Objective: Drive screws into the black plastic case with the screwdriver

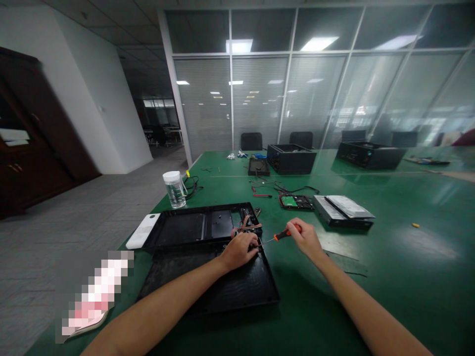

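Right hand [305,238] is pinching an orange-and-black screwdriver [282,235], left hand [240,249] curling — hold unclear — over black plastic casing [245,287], apparently screw work needing steady aim.

Gap between black panel [237,287] and silver box [339,218]; screwdriver [282,234], right hand [306,238] obstructing

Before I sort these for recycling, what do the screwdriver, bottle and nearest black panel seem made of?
Screwdriver: orange and black handle, probably plastic or rubber; thin pale shaft, likely metal.
Bottle: smooth, transparent body, plastic or glass; opaque white lid, probably plastic.
Nearest black panel: dull sheen, raised rim, perhaps moulded plastic or painted metal.
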Demonstrator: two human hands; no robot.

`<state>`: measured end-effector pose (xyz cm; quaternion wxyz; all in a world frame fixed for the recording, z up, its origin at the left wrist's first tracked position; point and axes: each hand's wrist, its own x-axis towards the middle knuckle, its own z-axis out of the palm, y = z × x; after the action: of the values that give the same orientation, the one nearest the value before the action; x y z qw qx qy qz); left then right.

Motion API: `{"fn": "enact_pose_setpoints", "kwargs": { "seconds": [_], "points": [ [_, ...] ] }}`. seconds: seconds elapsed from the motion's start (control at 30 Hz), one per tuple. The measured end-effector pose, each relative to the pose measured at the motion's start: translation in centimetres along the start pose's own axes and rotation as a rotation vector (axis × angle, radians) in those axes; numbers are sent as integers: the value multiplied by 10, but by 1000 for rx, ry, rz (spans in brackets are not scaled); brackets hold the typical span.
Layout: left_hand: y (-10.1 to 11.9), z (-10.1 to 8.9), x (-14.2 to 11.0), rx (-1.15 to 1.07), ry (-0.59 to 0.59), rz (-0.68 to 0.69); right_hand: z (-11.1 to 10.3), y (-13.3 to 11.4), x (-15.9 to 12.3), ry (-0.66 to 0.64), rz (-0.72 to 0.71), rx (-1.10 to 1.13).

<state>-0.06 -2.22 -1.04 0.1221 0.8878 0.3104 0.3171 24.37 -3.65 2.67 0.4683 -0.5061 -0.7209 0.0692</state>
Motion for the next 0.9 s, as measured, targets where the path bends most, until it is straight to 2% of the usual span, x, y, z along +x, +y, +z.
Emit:
{"fn": "enact_pose_setpoints", "kwargs": {
  "seconds": [0.2, 0.67, 0.77, 0.9],
  "points": [
    [1, -1, 1, 9, -22, -16, -6, -1, 0, -43, -76, -55],
    [0, -1, 1, -9, -35, -20, -5, -2, 2, -48, -54, -79],
    [1, -2, 1, -18, -34, -25, -10, -13, 7, -90, -96, -198],
    [3, -3, 1, -25, -35, -48, -24, -52, 21, -248, -140, -552]
  ]
}}
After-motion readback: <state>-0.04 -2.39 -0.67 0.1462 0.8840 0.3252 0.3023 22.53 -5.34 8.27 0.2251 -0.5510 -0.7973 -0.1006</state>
